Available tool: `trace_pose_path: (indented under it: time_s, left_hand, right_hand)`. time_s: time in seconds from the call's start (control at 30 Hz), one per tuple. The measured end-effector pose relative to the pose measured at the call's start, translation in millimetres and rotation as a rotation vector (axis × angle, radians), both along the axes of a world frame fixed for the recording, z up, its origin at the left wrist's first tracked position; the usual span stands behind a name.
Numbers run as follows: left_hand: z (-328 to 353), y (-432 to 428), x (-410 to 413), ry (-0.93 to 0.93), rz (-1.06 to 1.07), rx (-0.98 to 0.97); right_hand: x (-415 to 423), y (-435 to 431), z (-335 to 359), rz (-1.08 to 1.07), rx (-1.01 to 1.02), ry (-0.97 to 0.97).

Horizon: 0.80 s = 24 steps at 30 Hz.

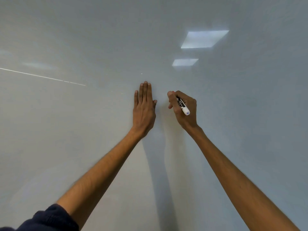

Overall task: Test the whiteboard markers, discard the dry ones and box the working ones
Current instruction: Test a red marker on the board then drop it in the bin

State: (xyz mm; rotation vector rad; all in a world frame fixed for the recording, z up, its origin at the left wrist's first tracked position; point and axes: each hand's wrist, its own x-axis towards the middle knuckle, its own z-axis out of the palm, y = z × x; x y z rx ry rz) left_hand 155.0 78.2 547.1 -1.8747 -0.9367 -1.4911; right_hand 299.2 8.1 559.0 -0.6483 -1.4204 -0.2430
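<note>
Grey-white whiteboard (70, 124): the whole view is filled by its glossy surface
Forearms: the bare right forearm (236, 177) and left forearm (103, 169) are stretched up from the lower edge toward the middle of the whiteboard; soft shadows are cast on the surface between them
Sleeve: a dark navy sleeve (50, 219) is seen in the lower left corner, at the near end of the left forearm
Reflections: a larger light patch (205, 39) is mirrored at the upper right, with a smaller light patch (185, 62) below it; a thin pale streak (41, 76) is seen at the left
Left grip: the left hand (144, 112) is laid flat against the whiteboard, fingers straight and together; it is released, and nothing is held
Right grip: the right hand (190, 114) is set just beside the left hand, apart from it, and is clenched round the marker
Marker (182, 105): it is held slanted in the right hand, close to the whiteboard; the white rear end with a blue dot is turned down and to the right; a little red is seen at the upper end by the fingertips; whether the tip touches the surface cannot be told
</note>
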Motion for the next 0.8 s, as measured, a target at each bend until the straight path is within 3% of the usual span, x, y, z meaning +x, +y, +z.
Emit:
trace_pose_path:
  time_s: [0.17, 0.57, 0.8]
  left_hand:
    - [-5.0, 9.7, 5.8, -0.043, 0.01, 0.074]
    - [-6.0, 16.7, 6.3, -0.023, 0.083, 0.141]
    - [-7.2, 17.7, 7.2, -0.033, 0.096, 0.148]
  right_hand:
    - [-2.5, 18.5, 5.3, 0.065, -0.025, 0.191]
    - [-5.7, 32.0, -5.4, -0.004, 0.066, 0.134]
    - [-7.0, 24.8, -36.1, 0.047, -0.001, 0.248]
